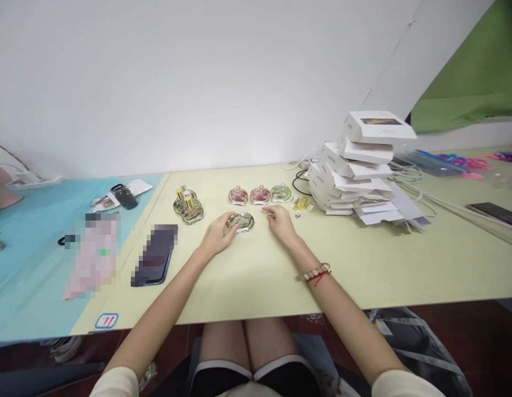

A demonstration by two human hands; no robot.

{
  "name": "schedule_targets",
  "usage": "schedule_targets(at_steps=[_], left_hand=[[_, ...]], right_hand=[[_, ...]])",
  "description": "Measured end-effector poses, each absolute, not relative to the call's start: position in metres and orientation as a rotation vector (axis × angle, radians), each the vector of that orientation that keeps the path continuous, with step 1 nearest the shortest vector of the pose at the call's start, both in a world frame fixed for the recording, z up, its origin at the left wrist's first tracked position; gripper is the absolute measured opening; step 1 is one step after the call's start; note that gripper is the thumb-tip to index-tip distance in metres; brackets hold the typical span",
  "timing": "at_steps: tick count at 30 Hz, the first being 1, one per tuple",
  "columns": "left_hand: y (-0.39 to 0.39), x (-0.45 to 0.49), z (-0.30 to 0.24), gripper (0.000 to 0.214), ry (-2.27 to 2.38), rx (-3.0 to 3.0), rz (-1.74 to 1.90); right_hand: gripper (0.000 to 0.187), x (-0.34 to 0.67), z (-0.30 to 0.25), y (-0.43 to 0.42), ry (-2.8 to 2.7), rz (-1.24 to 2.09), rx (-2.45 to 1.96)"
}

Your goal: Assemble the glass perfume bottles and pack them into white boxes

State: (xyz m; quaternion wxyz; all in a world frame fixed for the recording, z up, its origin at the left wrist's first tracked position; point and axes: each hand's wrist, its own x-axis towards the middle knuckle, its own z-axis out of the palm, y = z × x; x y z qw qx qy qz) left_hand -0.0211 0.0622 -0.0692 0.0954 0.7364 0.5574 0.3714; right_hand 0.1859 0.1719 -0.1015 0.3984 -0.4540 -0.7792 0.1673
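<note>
A flat, rounded glass perfume bottle with green inside stands on the table, and my left hand grips its left side. Just right of it, my right hand has thumb and forefinger pinched together; whatever is between them is too small to make out. Behind are two bottles with red inside and another green one in a row. Small gold caps or spray parts lie beyond my right hand. Several bottles with gold tops stand to the left.
A leaning stack of white boxes is at the right, with cables around it. A phone and a pink packet lie at the left, near a dark jar. Another phone is far right.
</note>
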Motion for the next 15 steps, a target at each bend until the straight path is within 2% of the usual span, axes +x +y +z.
schedule_targets(at_steps=[5, 7, 11, 15], left_hand=[[0.062, -0.020, -0.071, 0.037, 1.651, 2.160, 1.099], [0.062, -0.020, -0.071, 0.037, 1.654, 2.154, 1.098], [0.061, -0.019, -0.071, 0.037, 1.643, 2.153, 1.095], [0.062, -0.018, -0.070, 0.037, 1.616, 2.157, 1.095]], right_hand=[[0.035, 0.190, -0.096, 0.171, -1.947, 0.466, -1.145], [0.036, 0.195, -0.089, 0.171, -1.940, 0.351, -1.206], [0.044, 0.213, -0.081, 0.173, -1.766, -0.083, -1.540], [0.055, 0.227, -0.089, 0.177, -1.786, -0.136, -1.712]])
